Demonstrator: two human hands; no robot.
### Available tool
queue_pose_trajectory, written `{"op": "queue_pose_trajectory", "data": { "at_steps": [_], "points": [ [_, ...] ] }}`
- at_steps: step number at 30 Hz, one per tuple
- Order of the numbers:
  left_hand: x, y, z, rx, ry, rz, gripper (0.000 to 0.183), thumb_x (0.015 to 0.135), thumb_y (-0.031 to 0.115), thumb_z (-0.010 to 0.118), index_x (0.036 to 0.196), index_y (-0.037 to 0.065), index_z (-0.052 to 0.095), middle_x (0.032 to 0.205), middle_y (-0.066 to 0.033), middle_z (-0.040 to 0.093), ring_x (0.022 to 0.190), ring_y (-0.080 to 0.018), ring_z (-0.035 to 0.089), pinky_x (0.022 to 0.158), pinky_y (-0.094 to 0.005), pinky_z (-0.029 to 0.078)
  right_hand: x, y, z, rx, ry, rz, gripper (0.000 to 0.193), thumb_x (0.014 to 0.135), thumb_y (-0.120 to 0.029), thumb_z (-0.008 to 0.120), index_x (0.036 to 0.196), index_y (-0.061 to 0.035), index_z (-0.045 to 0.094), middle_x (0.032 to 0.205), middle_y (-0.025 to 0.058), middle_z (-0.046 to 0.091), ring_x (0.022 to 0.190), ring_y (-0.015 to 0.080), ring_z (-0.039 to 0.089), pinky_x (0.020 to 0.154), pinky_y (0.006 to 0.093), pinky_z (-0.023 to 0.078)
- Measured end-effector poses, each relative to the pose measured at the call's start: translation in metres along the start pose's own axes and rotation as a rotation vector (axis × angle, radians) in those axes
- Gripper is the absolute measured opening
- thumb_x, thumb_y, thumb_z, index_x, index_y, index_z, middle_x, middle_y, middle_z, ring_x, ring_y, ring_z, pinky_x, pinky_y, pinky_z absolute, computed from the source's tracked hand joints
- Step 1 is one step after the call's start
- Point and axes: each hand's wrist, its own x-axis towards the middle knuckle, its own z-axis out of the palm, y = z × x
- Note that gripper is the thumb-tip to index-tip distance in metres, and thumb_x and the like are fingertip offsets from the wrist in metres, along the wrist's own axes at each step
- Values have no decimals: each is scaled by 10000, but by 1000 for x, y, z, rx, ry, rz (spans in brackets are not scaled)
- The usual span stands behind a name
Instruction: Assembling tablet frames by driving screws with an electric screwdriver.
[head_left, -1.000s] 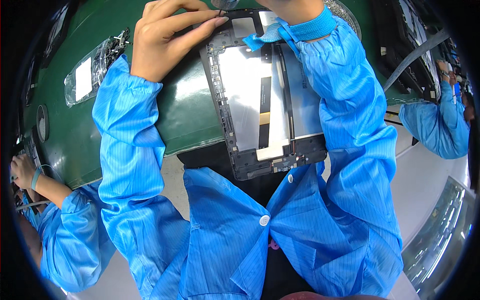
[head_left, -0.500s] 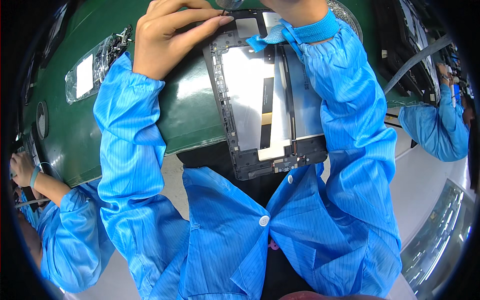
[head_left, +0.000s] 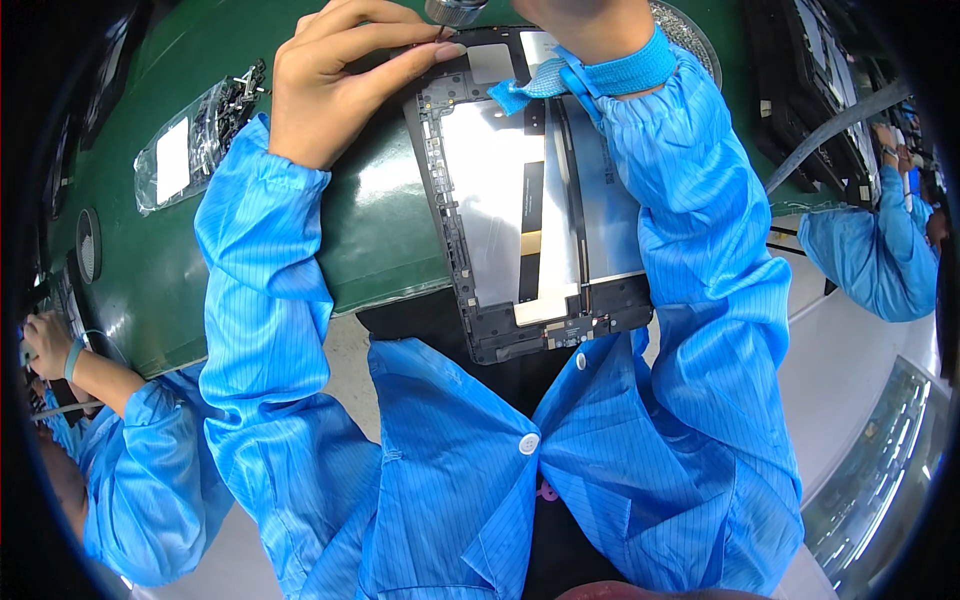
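Observation:
An opened tablet (head_left: pixel 490 220), its silvery inside and black frame showing, lies at the table's front edge and juts out over it. At its far left corner, my left hand (head_left: pixel 345 80) is closed, thumb and forefinger pinched around the thin bit of a screwdriver (head_left: pixel 456 11). Only the grey metal nose of that screwdriver shows, pointing down at the corner. My right hand (head_left: pixel 590 28) reaches over the tablet's far right part toward the screwdriver; its fingers are cut off by the upper edge. A blue wrist strap (head_left: pixel 620 70) circles that wrist, its loose end hanging above the tablet.
Left on the green table (head_left: pixel 375 240) lies a clear plastic bag (head_left: pixel 180 155) with small black parts (head_left: pixel 240 95) beside it. A round dish of small metal pieces (head_left: pixel 690 40) stands beyond my right wrist. Co-workers' blue sleeves (head_left: pixel 150 480) flank both sides.
The screwdriver's nose has shifted slightly left and down, with my left fingertips still around its bit. The whole view has moved a little; the tablet stays in place on the table.

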Motion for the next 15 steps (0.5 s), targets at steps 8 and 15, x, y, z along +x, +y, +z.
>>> {"op": "queue_pose_trajectory", "data": {
  "at_steps": [8,15],
  "points": [
    [-2,3,6,-174,58,-121,185,786,43,802,966,20,767,979,-78,704,938,-183,659,844,-305,514,0,1,-3,15,-51,11,244,964,-172,537,886,29,651,825,132,669,501,123,565,438,242,425],
    [-1,2,5,-154,45,-119,171,789,35,799,953,13,758,981,-72,703,937,-185,656,854,-299,510,0,1,-5,61,-65,-17,243,957,-178,547,915,32,662,851,142,688,502,128,565,437,243,422]
  ]
}}
